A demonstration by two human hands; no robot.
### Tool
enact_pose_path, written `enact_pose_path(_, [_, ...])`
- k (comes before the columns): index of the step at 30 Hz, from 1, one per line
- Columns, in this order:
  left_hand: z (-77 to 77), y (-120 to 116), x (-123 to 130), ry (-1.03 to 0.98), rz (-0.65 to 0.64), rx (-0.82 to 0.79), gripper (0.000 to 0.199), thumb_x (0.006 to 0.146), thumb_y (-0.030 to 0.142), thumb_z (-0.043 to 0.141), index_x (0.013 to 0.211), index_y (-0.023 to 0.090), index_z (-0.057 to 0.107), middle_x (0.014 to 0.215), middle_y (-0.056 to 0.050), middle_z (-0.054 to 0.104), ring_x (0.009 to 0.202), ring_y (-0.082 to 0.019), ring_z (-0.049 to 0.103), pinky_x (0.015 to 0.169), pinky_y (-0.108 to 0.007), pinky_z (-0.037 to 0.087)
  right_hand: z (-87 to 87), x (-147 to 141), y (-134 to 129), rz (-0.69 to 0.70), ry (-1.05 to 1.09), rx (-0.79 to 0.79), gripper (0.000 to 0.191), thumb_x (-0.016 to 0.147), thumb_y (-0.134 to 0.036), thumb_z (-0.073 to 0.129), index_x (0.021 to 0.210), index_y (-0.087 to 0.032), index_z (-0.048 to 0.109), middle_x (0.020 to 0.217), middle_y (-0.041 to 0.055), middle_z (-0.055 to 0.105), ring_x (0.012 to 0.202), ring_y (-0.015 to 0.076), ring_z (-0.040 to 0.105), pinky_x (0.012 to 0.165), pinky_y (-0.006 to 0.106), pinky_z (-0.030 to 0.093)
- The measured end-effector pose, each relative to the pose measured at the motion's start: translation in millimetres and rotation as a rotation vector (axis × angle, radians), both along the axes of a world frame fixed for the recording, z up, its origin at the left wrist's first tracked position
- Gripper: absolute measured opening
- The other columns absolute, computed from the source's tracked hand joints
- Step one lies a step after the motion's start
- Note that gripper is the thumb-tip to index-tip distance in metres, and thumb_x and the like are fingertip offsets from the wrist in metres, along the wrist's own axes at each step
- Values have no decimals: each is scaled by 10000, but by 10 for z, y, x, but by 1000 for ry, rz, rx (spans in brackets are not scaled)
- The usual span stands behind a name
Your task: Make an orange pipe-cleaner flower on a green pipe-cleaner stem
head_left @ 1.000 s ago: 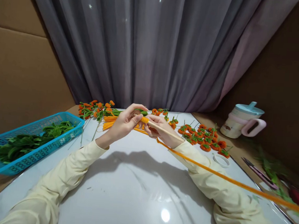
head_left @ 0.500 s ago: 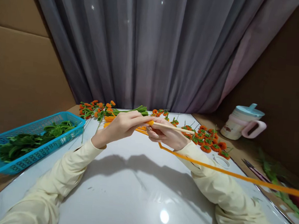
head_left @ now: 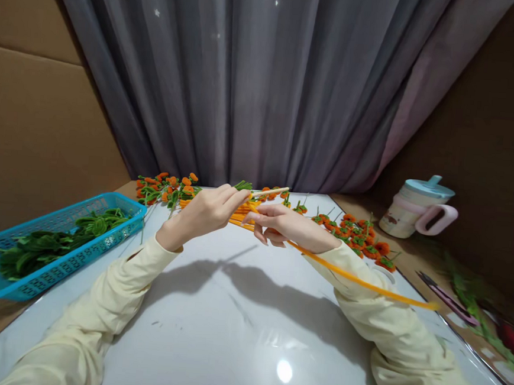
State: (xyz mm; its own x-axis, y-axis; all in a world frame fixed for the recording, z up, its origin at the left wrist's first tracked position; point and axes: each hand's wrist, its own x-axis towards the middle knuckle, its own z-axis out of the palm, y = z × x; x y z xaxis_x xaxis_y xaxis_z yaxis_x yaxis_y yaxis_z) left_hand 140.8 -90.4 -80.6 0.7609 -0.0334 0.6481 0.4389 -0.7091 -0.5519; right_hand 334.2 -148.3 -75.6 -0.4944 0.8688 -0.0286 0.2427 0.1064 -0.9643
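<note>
My left hand [head_left: 213, 211] is closed around a thin pale wooden stick [head_left: 275, 192], which points up and to the right. A bit of yellow-orange fuzz [head_left: 253, 205] shows on the stick by its fingertips. My right hand [head_left: 283, 223] is beside it, thumb and fingers loosely curled. An orange pipe cleaner [head_left: 357, 277] runs through this hand and trails over the right sleeve, its far end blurred. Behind my hands lie more orange pipe cleaners [head_left: 241, 217], partly covered by the fingers.
A blue basket [head_left: 56, 254] of green pieces stands at left. Orange flowers with green parts lie at the back left [head_left: 189, 181] and right [head_left: 357, 242]. Right of the white table [head_left: 227, 344] are a lidded cup [head_left: 409, 210] and a pink-handled tool [head_left: 450, 302].
The stick has swung from pointing right to pointing up and right. My right hand has come off the stick and shifted right. The pipe cleaner's trailing end has been drawn inward.
</note>
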Motion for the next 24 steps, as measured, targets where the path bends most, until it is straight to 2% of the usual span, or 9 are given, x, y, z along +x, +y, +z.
enact_pose_path(5, [6,-16,-9,129,111,-91,259,892,72,291,930,122,542,705,-52,532,625,-162,501,535,-248,361,60,76,-18,-14,-276,229,257,912,-319,412,801,-136,554,474,-38,475,371,58,354,378,187,276])
enact_pose_path(8, [14,-55,-8,191,107,-199,267,875,57,299,895,124,557,702,-54,521,625,-155,490,541,-238,348,90,139,-20,-27,-367,379,271,899,-268,403,702,-144,542,450,-33,455,415,72,398,436,197,309])
enact_pose_path(11, [33,-89,-9,195,3,-359,273,866,58,308,882,130,571,685,-47,520,599,-143,483,537,-232,337,125,194,-36,-27,-414,457,281,883,-227,389,637,-160,506,440,-37,429,425,79,389,461,212,311])
enact_pose_path(14, [56,-108,-9,204,-162,-546,257,856,76,330,855,138,579,694,-48,548,599,-132,503,550,-224,354,158,224,-64,-12,-445,495,293,867,-212,388,586,-170,456,446,-37,416,428,79,367,462,219,296])
enact_pose_path(19, [84,-140,12,194,-437,-795,210,898,153,389,913,143,599,675,-37,605,567,-107,541,561,-203,397,197,247,-100,66,-431,520,352,889,-303,414,562,-173,417,467,-44,394,427,64,332,458,211,275])
enact_pose_path(21, [91,-164,30,152,-504,-892,199,916,190,409,945,138,599,651,-32,607,550,-100,544,558,-198,411,195,260,-91,117,-391,498,365,904,-345,402,585,-171,439,480,-41,401,444,67,348,471,210,290])
enact_pose_path(24, [85,-201,63,99,-528,-1085,195,924,232,421,914,133,588,639,-32,605,540,-97,544,537,-197,424,148,269,-37,172,-315,455,365,907,-391,405,641,-159,495,509,-34,425,474,72,380,483,208,307])
